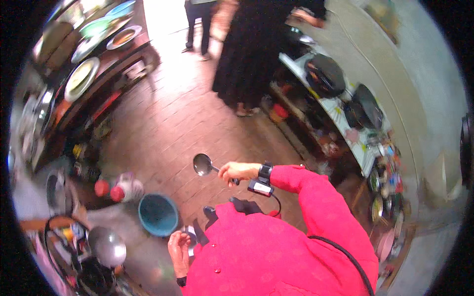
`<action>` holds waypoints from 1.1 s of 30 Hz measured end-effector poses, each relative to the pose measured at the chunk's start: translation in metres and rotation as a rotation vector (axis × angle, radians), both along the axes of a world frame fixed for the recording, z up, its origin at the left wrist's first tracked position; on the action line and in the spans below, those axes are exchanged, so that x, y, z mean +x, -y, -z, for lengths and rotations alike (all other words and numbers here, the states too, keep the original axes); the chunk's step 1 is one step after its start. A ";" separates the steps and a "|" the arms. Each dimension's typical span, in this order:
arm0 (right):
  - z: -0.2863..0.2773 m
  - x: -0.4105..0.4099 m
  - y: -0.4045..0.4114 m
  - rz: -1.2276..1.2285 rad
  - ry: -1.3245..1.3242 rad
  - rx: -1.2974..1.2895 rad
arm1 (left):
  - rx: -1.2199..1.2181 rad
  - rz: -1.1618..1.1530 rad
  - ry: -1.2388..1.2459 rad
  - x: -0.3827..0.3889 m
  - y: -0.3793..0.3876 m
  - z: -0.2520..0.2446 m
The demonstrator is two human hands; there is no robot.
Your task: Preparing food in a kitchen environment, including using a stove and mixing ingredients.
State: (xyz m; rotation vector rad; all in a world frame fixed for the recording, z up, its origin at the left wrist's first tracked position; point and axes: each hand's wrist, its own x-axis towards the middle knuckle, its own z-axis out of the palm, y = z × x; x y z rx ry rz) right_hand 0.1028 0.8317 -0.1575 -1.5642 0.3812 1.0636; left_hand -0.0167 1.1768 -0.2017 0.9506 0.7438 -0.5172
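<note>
A metal ladle (202, 164) with a round bowl and dark-tipped handle is in my right hand (237, 173), held out over the brick floor in front of my body. Its bowl points to the left. My left hand (179, 249) is low at my left side, its fingers curled. Just beside those fingers is a pale object (191, 240), partly hidden by the hand and a dark strip; whether the two touch is unclear. Nearest to the left hand on the floor stands a blue plastic basin (158, 215).
A table (137, 51) with plates of food runs along the left. Red-capped vacuum flasks (127, 188) and a metal wok (107, 246) are nearer. On the right, a counter (333, 111) bears dark pans (325, 76). A person in a long black garment (248, 55) stands ahead; another person (200, 26) is behind.
</note>
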 end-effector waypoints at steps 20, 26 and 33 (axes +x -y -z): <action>-0.114 -0.404 0.347 0.590 0.677 -0.477 | -0.132 0.811 0.116 -0.064 0.412 0.006; -0.150 -0.447 0.391 1.256 0.711 -0.613 | -0.173 0.966 0.152 -0.040 0.504 -0.009; -0.204 -0.465 0.499 1.655 1.174 -0.682 | -0.131 1.091 0.027 0.008 0.623 0.009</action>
